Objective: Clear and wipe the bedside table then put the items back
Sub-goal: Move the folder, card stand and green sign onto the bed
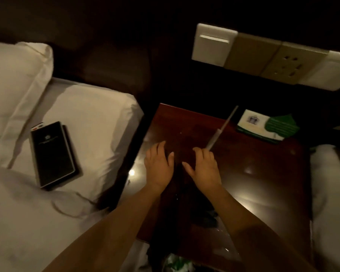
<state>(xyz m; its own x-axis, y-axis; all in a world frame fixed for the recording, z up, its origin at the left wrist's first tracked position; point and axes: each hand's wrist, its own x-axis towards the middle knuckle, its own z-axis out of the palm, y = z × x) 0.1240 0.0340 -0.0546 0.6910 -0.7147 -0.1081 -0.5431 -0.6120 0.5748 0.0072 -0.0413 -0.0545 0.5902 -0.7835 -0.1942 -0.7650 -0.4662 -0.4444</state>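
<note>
Dim bedside table (263,173), left hand (158,167) and right hand (203,169) spread flat on it, gripping nothing, dark patch beneath them unreadable, pale pen (222,128) ending at right fingertips, black folder (53,154) on bed (86,107)

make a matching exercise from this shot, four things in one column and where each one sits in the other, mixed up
Things:
1. black folder
2. pale pen
3. green and white box
4. switch panel

Places:
A. mounted above the bedside table
B. on the white bed
C. back right of the table top
D. on the table top, by the right hand fingertips

Pairs: 1-B, 2-D, 3-C, 4-A
</note>
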